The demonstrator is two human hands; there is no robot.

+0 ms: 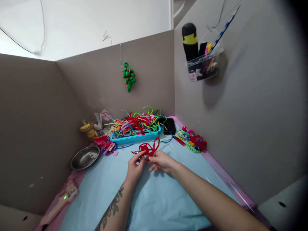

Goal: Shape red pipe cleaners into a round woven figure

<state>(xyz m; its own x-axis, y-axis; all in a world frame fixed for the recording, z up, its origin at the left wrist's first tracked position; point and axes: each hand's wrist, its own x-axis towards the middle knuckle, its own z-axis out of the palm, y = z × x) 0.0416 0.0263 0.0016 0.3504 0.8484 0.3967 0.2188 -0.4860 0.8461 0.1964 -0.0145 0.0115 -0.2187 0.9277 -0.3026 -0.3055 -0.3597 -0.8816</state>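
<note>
Both hands meet over the light blue cloth [154, 199] and pinch a red pipe-cleaner shape [147, 149] that is bent into loops. My left hand [135, 166] grips its lower left part with fingertips closed. My right hand [161, 161] holds the lower right part, fingers curled round the stem. One loop of the red piece sticks up towards the turquoise tray [134, 138].
The turquoise tray holds several coloured pipe cleaners [136, 123]. A metal bowl [85, 157] and a glue gun [63, 200] lie at the left. Finished pipe-cleaner pieces [192, 141] and a black box [169, 125] sit at the right. Cardboard walls surround the desk, with a green ornament [129, 77] and a tool holder [203, 64].
</note>
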